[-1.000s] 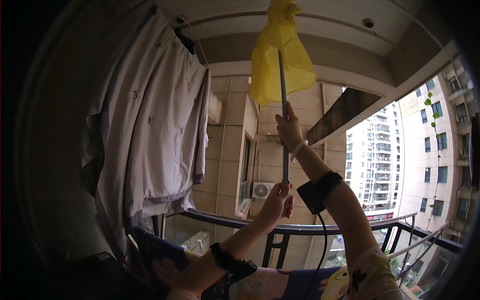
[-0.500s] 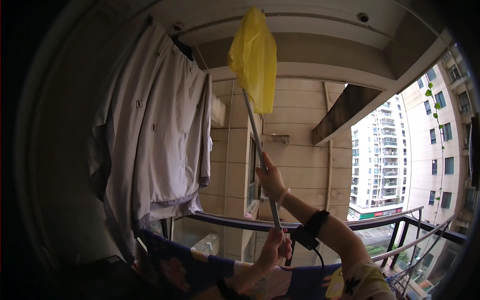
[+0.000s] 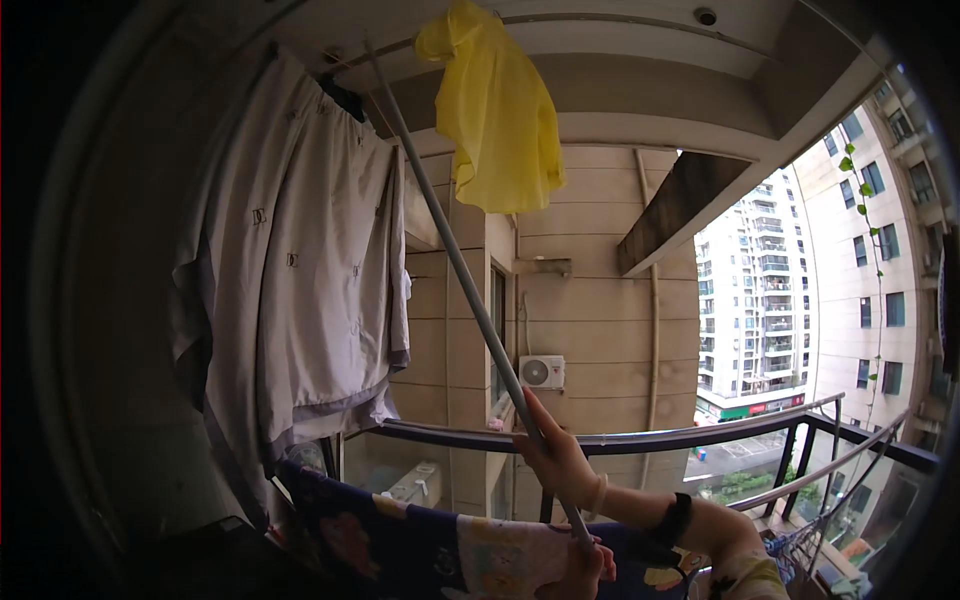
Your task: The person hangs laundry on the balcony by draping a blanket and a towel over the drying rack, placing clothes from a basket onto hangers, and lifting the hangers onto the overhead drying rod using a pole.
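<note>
A long grey clothes-hanging pole (image 3: 447,225) slants from the bottom middle up to the left, its thin top end near the ceiling. Wrapped round its lower part is my right hand (image 3: 556,455), with a pale band and a black strap on that arm. My left hand (image 3: 582,572) grips the pole's bottom end, partly cut off by the frame's lower edge. Up under the ceiling rail (image 3: 640,20) hangs a thin yellow garment (image 3: 505,120), apart from the pole and to the right of its tip.
A large grey-white cloth (image 3: 320,260) hangs at the left. Dark blue patterned fabric (image 3: 420,545) lies low in front, below the balcony railing (image 3: 640,438). Hangers (image 3: 800,550) cluster at the lower right. Beyond stand a wall with an air-conditioner unit (image 3: 541,372) and tall buildings (image 3: 765,300).
The pole's top has come away from the yellow garment and swung left. Both hands have moved lower and slightly right, still on the pole. The garment now hangs more spread out.
</note>
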`<state>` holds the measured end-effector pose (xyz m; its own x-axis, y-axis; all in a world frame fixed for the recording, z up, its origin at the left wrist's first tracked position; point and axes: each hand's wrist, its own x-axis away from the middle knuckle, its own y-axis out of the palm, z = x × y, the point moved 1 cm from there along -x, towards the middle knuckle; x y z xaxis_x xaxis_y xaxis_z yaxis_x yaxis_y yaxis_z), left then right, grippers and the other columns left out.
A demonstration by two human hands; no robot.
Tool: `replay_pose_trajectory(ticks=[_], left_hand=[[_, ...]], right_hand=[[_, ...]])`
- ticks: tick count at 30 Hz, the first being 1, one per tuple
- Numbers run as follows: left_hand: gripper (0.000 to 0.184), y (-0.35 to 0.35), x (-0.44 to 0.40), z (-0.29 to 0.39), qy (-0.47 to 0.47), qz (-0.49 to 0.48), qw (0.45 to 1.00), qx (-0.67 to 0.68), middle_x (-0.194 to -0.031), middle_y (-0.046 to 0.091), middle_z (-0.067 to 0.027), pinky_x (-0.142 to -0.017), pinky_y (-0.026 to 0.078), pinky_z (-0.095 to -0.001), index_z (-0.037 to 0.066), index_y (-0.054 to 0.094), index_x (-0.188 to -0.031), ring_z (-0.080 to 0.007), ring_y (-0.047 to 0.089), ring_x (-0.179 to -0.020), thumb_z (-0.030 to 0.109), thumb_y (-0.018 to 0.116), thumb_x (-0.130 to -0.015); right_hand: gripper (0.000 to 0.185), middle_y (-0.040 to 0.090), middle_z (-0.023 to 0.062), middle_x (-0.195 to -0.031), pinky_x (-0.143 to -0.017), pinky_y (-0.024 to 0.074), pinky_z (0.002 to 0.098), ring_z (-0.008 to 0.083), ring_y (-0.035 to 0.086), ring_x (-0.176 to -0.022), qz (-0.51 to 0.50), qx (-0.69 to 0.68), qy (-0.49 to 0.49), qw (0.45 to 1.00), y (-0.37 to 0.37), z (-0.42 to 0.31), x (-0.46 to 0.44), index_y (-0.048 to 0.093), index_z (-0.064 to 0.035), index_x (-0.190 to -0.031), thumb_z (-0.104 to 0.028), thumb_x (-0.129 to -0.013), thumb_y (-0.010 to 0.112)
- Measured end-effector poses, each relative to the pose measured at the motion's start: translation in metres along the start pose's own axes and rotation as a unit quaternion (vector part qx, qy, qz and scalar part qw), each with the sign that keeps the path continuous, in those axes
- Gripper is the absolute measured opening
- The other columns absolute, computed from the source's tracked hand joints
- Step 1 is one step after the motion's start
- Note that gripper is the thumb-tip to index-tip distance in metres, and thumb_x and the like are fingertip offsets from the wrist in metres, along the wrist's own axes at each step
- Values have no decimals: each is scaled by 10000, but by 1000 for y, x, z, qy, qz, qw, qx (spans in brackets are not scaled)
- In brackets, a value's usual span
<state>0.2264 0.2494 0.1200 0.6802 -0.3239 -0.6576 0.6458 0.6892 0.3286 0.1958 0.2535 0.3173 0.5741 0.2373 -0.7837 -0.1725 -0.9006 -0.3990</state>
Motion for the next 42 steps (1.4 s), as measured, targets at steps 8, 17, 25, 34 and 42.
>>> replay_pose_trajectory(ticks=[8,17,25,34,42], left_hand=[[197,25,38,-22,50,-12,994,-99,-669,441,-30,-495,369,-247,74,353,-928,-114,404,-514,264,353,-979],[176,42,39,-33,16,-34,999,-37,-657,411,-5,-494,365,-264,74,393,-1002,-116,386,-519,247,397,-967],[483,63,-80,74,97,-58,985,-131,-1057,485,-162,-783,493,-316,2,215,-1261,-213,551,-973,167,512,-917],[407,-12,-54,59,-44,-83,972,-214,-1122,506,-149,-830,465,-317,-2,408,-1192,-224,546,-1019,164,585,-866],[418,-41,-37,59,-93,-58,969,-221,-1104,527,-140,-820,458,-297,-8,432,-1178,-208,562,-974,218,590,-864]], right_hand=[[637,497,-25,-813,-585,394,176,21,418,-654,39,-37,6,999,-32,-4,67,202,-84,-1424,-21,-870,509],[623,578,71,-887,-659,467,225,84,550,-786,34,-78,45,995,-59,-13,111,198,-56,-1415,-89,-881,517],[468,414,-46,-575,-317,330,244,41,377,-405,226,105,-35,968,-159,-56,-76,339,-176,-1380,-258,-935,457],[432,613,239,-856,-726,478,399,357,610,-817,241,437,-124,858,-224,-101,-254,392,-126,-1331,-143,-901,429],[425,613,232,-878,-698,451,432,338,607,-806,243,383,-83,887,-203,-85,-230,396,-118,-1325,-143,-901,418]])
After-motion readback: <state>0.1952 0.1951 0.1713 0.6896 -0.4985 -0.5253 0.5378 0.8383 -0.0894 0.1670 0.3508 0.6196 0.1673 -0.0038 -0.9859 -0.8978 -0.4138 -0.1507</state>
